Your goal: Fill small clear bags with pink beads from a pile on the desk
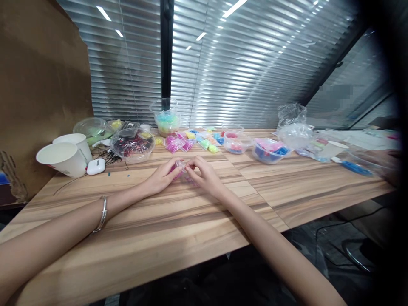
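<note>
Slatted blinds point(223, 63) across the top, wood-grain table point(143, 250) below. Centre of frame: small clear bag with pink contents point(180, 164), held between both hands just over the tabletop. Left hand point(162, 176) pinches its left side; right hand point(202, 172), thumb and fingertips together, pinches its right edge. Bracelet point(103, 214) on left wrist. Beyond, pink packets point(174, 143); at left, bowl of dark wires point(135, 146), paper cups point(62, 158), white case point(96, 166); right of centre, blue bowl point(269, 154).
</note>
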{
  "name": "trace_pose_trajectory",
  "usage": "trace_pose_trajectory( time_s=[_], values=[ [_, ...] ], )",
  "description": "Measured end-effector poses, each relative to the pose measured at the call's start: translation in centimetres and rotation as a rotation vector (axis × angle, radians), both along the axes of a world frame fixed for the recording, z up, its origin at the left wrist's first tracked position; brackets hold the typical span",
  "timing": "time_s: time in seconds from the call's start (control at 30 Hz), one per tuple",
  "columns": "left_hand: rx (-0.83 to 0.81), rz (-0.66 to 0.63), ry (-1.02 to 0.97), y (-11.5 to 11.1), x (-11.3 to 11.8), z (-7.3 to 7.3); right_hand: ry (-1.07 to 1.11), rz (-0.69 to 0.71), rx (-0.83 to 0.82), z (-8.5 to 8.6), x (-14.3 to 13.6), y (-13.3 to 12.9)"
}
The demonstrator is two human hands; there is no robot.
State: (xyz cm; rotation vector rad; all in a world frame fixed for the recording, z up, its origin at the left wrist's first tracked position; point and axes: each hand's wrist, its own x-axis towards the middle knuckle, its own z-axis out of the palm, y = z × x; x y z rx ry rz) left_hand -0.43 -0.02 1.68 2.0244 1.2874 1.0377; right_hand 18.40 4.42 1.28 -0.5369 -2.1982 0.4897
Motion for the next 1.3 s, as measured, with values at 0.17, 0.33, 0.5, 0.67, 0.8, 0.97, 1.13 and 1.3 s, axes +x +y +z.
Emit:
trace_pose_trajectory(
  time_s=[0.17,0.33,0.5,0.67,0.8,0.97,1.13,1.3],
  values=[
    [0.007,-0.033,-0.015,0.0,0.1,0.0,-0.009,-0.031,-0.038,-0.4,-0.4,0.1],
    [-0.023,-0.035,-0.027,-0.1,0.1,0.1,0.008,-0.016,-0.144,-0.4,-0.6,0.0],
    [-0.055,-0.026,-0.041,0.0,0.1,0.0,0.028,-0.019,-0.214,-0.6,-0.9,-0.2],
    [-0.07,-0.013,-0.047,0.0,0.1,-0.1,0.116,-0.039,-0.282,-0.4,-0.5,0.6],
    [-0.081,-0.008,-0.04,-0.2,0.1,0.0,0.35,-0.192,-0.261,0.6,1.7,2.7],
    [-0.083,0.011,-0.059,-0.2,0.0,0.1,0.37,-0.144,-0.27,0.7,2.4,3.6],
    [-0.056,-0.003,-0.057,-0.1,0.0,0.0,0.188,-0.014,-0.266,0.6,1.2,1.9],
    [-0.045,-0.024,-0.038,0.0,0.0,0.0,0.111,0.041,-0.302,0.9,1.0,0.7]
  ],
)
